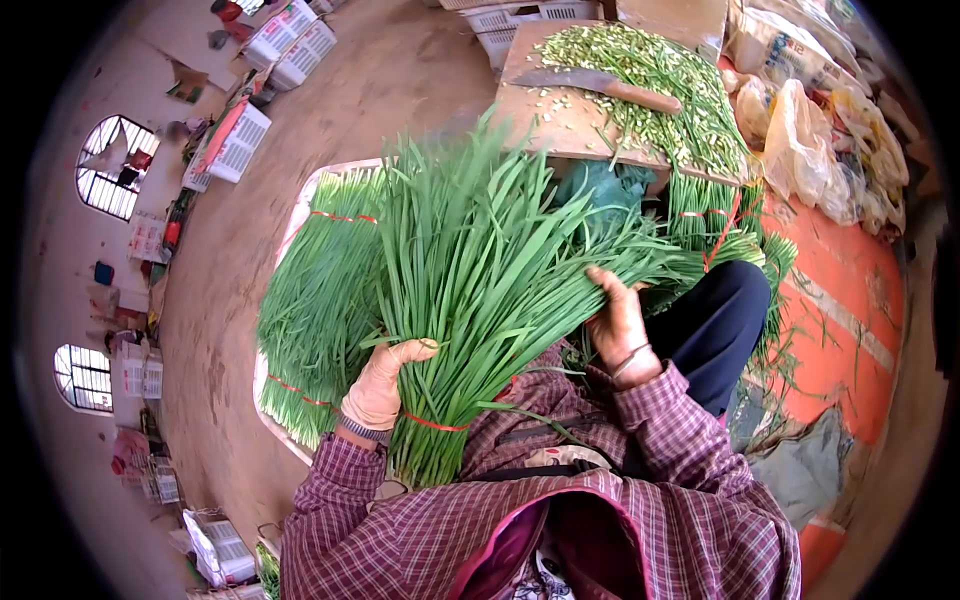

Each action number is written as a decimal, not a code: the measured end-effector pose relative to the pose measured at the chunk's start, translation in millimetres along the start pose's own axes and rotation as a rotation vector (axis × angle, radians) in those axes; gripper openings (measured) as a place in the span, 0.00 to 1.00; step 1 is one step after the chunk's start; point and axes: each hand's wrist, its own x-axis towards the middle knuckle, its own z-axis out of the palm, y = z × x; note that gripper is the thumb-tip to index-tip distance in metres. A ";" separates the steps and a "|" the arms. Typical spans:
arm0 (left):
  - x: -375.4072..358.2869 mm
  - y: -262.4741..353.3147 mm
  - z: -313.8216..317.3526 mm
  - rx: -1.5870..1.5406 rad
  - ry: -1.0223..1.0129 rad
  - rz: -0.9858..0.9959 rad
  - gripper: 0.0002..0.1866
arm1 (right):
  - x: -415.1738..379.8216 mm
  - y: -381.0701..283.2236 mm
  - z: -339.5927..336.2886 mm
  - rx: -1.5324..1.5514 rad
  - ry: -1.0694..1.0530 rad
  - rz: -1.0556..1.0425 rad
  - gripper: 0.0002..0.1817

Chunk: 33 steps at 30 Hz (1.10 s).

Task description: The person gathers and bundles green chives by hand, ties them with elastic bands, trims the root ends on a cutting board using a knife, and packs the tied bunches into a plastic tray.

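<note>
A big bunch of garlic chives leans across my lap, its leaf tips fanned away from me. Low around its stems runs a red band. My left hand, in a pale glove, grips the bunch just above that band, thumb across the front. My right hand, with a bracelet at the wrist, is closed round leaves that splay out to the right; its fingertips are partly hidden. Beside the left hand, a white crate holds tied chives.
On a wooden board ahead lie a knife and cut chive pieces. More banded chives stand below the board. Plastic bags are piled at right, by an orange mat. White crates line the left wall.
</note>
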 end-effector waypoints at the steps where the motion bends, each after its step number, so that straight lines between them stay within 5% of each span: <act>1: 2.6 -4.5 -4.4 -0.005 0.027 -0.003 0.16 | 2.9 -8.5 -7.6 0.034 0.047 -0.039 0.11; 8: -2.2 20.2 -17.4 -0.006 0.034 -0.068 0.12 | 7.4 -87.4 -30.6 0.066 0.055 -0.429 0.17; 10: -1.8 21.4 -17.7 0.002 0.046 -0.062 0.13 | 18.9 -108.9 -61.1 0.141 -0.153 -0.517 0.18; 14: 1.5 14.2 -16.9 -0.003 0.054 -0.063 0.13 | -26.7 -132.9 -1.7 -0.302 -0.029 -0.790 0.15; 17: 7.6 -3.9 -27.2 -0.027 0.040 -0.093 0.13 | -53.8 -111.2 58.4 -0.667 -0.239 -1.005 0.10; 18: 7.6 -7.5 -27.2 -0.044 0.038 -0.099 0.13 | -63.1 -103.6 75.5 -0.675 -0.282 -0.869 0.11; 28: 2.0 -7.9 -6.8 0.016 -0.018 -0.042 0.13 | -18.2 -55.8 102.6 -1.577 -0.497 -0.830 0.28; 30: 2.3 -13.5 -6.6 -0.042 -0.001 -0.027 0.13 | -17.0 -52.4 96.7 -1.191 -0.575 -0.503 0.23; 32: 2.2 -18.7 -9.1 -0.038 0.003 0.008 0.12 | -10.4 -48.8 90.4 -0.893 -0.695 -0.546 0.22; 33: 4.7 -26.0 -15.2 -0.052 0.013 0.012 0.13 | -15.7 -55.1 81.5 -0.869 -0.617 -0.362 0.22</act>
